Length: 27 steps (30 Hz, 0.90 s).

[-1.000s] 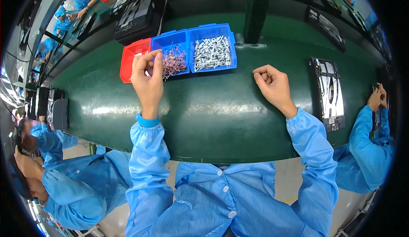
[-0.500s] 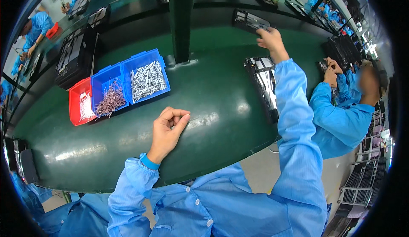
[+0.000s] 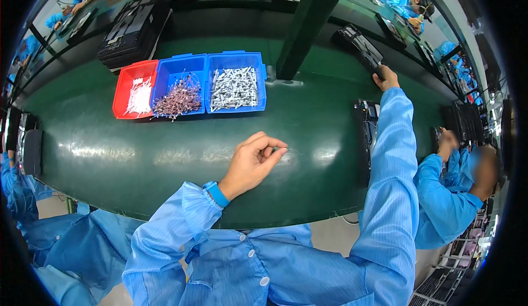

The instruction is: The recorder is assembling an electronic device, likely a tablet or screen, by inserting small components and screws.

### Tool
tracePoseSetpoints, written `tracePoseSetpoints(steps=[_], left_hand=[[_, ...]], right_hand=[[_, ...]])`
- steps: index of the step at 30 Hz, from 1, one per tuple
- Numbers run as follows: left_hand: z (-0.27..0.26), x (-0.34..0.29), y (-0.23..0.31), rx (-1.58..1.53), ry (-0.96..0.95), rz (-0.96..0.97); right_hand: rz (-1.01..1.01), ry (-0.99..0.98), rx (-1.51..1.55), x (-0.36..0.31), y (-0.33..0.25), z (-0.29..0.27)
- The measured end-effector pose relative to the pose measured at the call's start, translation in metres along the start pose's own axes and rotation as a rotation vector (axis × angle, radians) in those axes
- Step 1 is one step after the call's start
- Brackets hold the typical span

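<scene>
At the far right of the bench, my right hand (image 3: 388, 78) grips the near end of a black flat electronic unit (image 3: 358, 45) with exposed parts inside. Its fingers are wrapped on the unit's edge; the thumb side is partly hidden. Another such open black unit (image 3: 365, 141) lies nearer, partly covered by my right sleeve. My left hand (image 3: 253, 163) hovers over the middle of the green bench, thumb and index finger pinched together. Whatever may be between those fingertips is too small to make out.
Left of centre, a red bin (image 3: 118, 108) holds white pieces. Beside it, two blue bins (image 3: 204, 108) hold brownish wired parts and silvery pieces. A stack of black units (image 3: 132, 33) stands behind them. A green post (image 3: 308, 25) rises from the bench (image 3: 181, 190). A co-worker (image 3: 448, 201) sits at right.
My view has turned, so the bins and post appear farther right. My right hand, blurred beside the far unit before, now has hold of its near end. My left hand keeps its pinch.
</scene>
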<state>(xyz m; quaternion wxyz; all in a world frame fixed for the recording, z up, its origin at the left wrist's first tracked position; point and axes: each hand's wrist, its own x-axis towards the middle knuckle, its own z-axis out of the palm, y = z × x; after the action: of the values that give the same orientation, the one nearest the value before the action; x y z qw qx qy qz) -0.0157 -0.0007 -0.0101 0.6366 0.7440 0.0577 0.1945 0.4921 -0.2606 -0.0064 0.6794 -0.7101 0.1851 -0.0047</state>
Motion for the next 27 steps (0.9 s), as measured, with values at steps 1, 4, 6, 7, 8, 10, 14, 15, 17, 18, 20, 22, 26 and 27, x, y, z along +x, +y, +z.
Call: tracePoseSetpoints(steps=[1, 4, 6, 7, 8, 10, 14, 15, 17, 18, 20, 22, 26, 27], left_hand=[[0.000, 0.000, 0.000, 0.007, 0.004, -0.005], [0.000, 0.000, -0.003, 0.006, 0.013, 0.016], [0.000, 0.000, -0.003, 0.041, 0.008, 0.045], [0.001, 0.001, -0.002, 0.039, -0.005, 0.048], [0.001, 0.002, -0.002, 0.063, 0.007, 0.051], [0.002, 0.001, -0.004, 0.092, 0.006, 0.050], [0.000, 0.001, -0.008, 0.047, 0.073, 0.049], [-0.001, -0.001, -0.009, 0.007, 0.094, 0.019], [-0.001, -0.002, -0.012, -0.040, 0.106, -0.014], [-0.001, -0.002, -0.014, -0.099, 0.117, -0.041], [0.000, -0.002, -0.015, -0.162, 0.113, -0.076], [-0.002, -0.003, -0.014, -0.228, 0.124, -0.021], [-0.008, -0.006, -0.013, -0.209, 0.085, 0.000], [-0.007, -0.009, -0.009, -0.219, 0.062, -0.071]], right_hand=[[-0.010, 0.017, -0.003, -0.004, 0.002, 0.009], [0.093, 0.090, -0.045, -0.025, -0.005, 0.024], [0.101, 0.132, 0.109, -0.046, -0.011, 0.031], [0.229, -0.135, 0.305, -0.048, -0.014, 0.027], [0.350, -0.404, 0.500, -0.050, -0.017, 0.021], [0.358, -0.471, 0.543, -0.105, -0.028, 0.044], [0.213, -0.542, 0.332, -0.199, -0.009, 0.055], [0.242, -0.531, 0.290, -0.229, 0.004, 0.053], [0.236, -0.527, 0.191, -0.292, 0.032, 0.031], [0.205, -0.537, 0.136, -0.324, 0.044, 0.015], [0.255, -0.510, 0.069, -0.380, 0.063, -0.016], [0.387, -0.636, 0.108, -0.419, 0.086, -0.045], [0.794, -0.866, 0.088, -0.484, 0.112, -0.101], [0.805, -0.863, 0.088, -0.495, 0.116, -0.112]])
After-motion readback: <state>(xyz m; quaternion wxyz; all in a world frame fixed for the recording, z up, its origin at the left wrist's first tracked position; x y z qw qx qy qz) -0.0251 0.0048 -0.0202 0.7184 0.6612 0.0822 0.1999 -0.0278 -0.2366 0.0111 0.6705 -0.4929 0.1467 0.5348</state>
